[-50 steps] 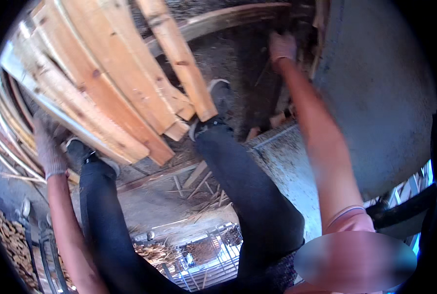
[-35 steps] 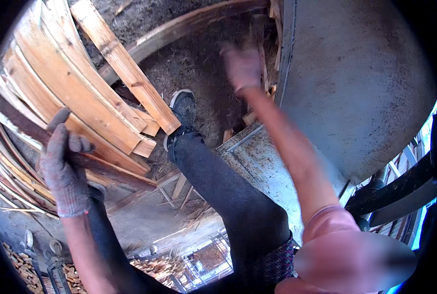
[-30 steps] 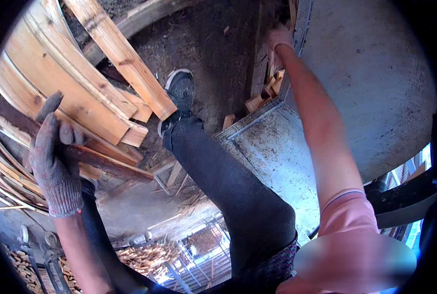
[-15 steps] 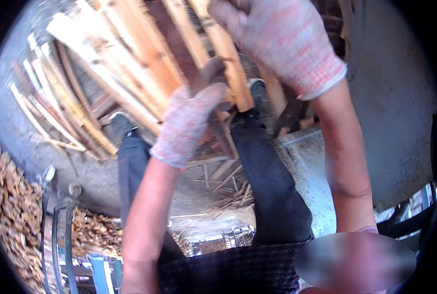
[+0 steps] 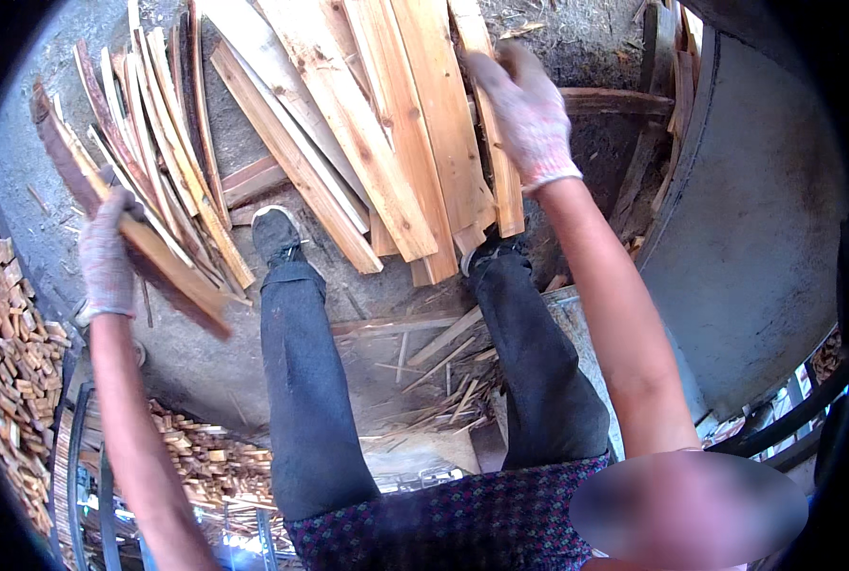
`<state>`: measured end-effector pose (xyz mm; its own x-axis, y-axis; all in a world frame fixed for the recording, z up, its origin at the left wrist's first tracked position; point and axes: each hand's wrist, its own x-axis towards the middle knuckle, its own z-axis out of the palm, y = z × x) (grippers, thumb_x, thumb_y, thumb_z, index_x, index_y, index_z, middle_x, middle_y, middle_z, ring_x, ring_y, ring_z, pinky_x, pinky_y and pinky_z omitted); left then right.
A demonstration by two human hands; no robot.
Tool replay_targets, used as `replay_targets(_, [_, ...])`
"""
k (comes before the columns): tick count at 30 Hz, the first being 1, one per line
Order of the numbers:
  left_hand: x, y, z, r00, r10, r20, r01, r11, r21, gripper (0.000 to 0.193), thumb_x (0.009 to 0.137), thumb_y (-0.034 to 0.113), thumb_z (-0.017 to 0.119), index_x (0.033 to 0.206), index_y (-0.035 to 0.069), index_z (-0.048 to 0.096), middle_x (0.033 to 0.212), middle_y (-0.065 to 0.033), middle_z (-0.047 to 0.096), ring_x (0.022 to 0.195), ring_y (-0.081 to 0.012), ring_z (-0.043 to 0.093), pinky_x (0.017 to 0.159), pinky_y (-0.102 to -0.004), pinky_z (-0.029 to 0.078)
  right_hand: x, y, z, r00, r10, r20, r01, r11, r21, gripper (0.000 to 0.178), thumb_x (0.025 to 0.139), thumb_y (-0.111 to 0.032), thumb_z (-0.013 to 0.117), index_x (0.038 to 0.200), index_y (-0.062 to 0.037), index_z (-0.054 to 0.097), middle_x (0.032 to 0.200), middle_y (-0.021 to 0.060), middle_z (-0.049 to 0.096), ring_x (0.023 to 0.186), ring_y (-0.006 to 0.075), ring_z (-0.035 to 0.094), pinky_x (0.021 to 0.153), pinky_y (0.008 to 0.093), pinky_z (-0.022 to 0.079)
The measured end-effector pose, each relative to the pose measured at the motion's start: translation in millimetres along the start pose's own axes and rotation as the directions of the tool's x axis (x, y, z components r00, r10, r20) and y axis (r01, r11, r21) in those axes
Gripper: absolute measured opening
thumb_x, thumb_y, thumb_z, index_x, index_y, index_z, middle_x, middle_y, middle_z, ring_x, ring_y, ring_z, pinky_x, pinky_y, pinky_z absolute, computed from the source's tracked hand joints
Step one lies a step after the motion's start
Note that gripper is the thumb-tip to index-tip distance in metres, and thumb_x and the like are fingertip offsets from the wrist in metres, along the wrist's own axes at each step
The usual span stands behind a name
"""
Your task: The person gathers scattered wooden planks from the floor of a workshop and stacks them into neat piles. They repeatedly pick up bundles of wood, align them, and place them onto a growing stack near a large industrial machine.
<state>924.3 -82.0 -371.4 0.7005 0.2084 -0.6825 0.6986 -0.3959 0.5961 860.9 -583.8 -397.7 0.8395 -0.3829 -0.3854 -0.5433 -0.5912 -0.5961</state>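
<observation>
My left hand (image 5: 108, 262), in a pale knitted glove with dark fingers, is closed round a bark-edged wooden slab (image 5: 172, 276). The slab is tilted, over a bundle of thin strips (image 5: 163, 143) on the ground. My right hand (image 5: 529, 114), gloved alike, is at the edge of a narrow board (image 5: 502, 181); its thumb overlaps the wood and its fingers are apart. Left of that board, several wide sawn boards (image 5: 439, 114) lie side by side, with a knotty pale plank (image 5: 348, 124) on top. Their far ends are cut off by the view.
My shoes (image 5: 277, 233) stand close to the near board ends. A large grey metal sheet (image 5: 757, 219) curves along the right. Thin offcuts (image 5: 458, 395) litter the ground by my right leg. Stacked wood blocks (image 5: 15, 333) rise at the far left. A bark-edged timber (image 5: 619, 101) lies crosswise beyond my right hand.
My left hand has moved left from the middle and now carries the bark-edged slab above the thin strips. My right hand has moved lower and left, onto the narrow board.
</observation>
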Motion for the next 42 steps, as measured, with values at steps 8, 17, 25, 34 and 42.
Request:
replay_targets(8, [36.7, -72.0, 105.0, 0.769, 0.469, 0.435, -0.614, 0.349, 0.708, 0.057, 0.106, 0.045, 0.054, 0.153, 0.012, 0.050, 0.156, -0.0194, 0.049, 0.143, -0.0371, 0.048, 0.120, -0.0424, 0.036, 11.4, 203.2, 14.2, 0.545, 0.637, 0.544, -0.838, 0.422, 0.346, 0.091, 0.097, -0.079, 0.044, 0.148, -0.0034, 0.054, 0.141, 0.0161, 0.061, 0.127, 0.0264, 0.059, 0.112, 0.0426, 0.042])
replay_targets(17, [60.5, -71.2, 264.8, 0.959, -0.199, 0.201, 0.278, 0.794, -0.541, 0.085, 0.101, 0.069, 0.047, 0.156, 0.005, 0.041, 0.156, -0.0181, 0.047, 0.144, -0.0369, 0.043, 0.122, -0.0488, 0.034, -2.9, 165.6, 52.8, 0.647, 0.288, 0.706, -0.733, 0.490, 0.472, 0.123, 0.080, -0.095, 0.046, 0.154, 0.0032, 0.041, 0.144, 0.0220, 0.058, 0.132, 0.0326, 0.059, 0.112, 0.0473, 0.048])
replay_targets(25, [31.1, -24.7, 310.8, 0.900, -0.074, 0.429, 0.248, 0.897, -0.366, 0.084, 0.094, 0.067, 0.065, 0.144, 0.000, 0.055, 0.132, -0.0137, 0.067, 0.115, -0.0223, 0.066, 0.105, -0.0368, 0.052, -42.4, 109.8, 68.4, 0.661, 0.317, 0.681, -0.678, 0.641, 0.359, 0.083, 0.099, -0.064, 0.058, 0.140, 0.0080, 0.057, 0.141, 0.0213, 0.062, 0.134, 0.0229, 0.055, 0.114, 0.0344, 0.041])
replay_targets(34, [65.6, -15.9, 292.9, 0.755, -0.089, 0.650, 0.352, 0.891, -0.287, 0.110, 0.081, 0.083, 0.065, 0.152, 0.000, 0.047, 0.145, -0.0205, 0.058, 0.132, -0.0284, 0.059, 0.116, -0.0407, 0.045, -31.7, 120.3, 79.3, 0.696, 0.306, 0.649, -0.709, 0.156, 0.687, 0.091, 0.097, -0.064, 0.062, 0.152, 0.0052, 0.041, 0.147, 0.0205, 0.055, 0.133, 0.0253, 0.058, 0.110, 0.0375, 0.050])
replay_targets(42, [13.0, -5.0, 305.1, 0.826, 0.035, 0.563, 0.235, 0.886, -0.400, 0.093, 0.091, 0.056, 0.074, 0.154, 0.000, 0.036, 0.139, -0.0183, 0.059, 0.124, -0.0237, 0.061, 0.105, -0.0384, 0.052, -49.1, 96.2, 59.5, 0.650, 0.272, 0.710, -0.688, 0.608, 0.397, 0.070, 0.102, -0.050, 0.061, 0.142, 0.0068, 0.054, 0.130, 0.0142, 0.067, 0.118, 0.0157, 0.062, 0.102, 0.0304, 0.050])
